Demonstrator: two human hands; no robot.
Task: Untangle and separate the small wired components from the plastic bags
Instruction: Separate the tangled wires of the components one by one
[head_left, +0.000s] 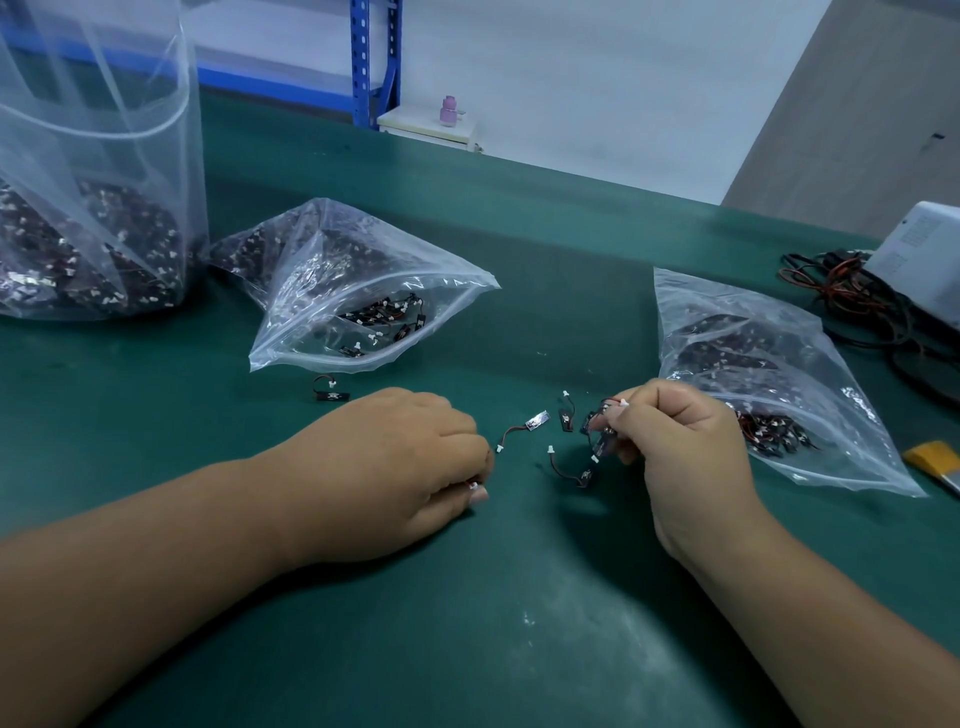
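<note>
My left hand (405, 467) pinches a white connector (474, 486); my right hand (680, 447) grips tangled wired components (597, 431) — a plastic bag (779, 364) just beside it.

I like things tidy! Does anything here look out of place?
One small wired component lies alone on the green mat, just below the middle bag, apart from the loose pieces between the left hand and right hand. Maybe it slipped out. Nothing looks damaged.
</note>
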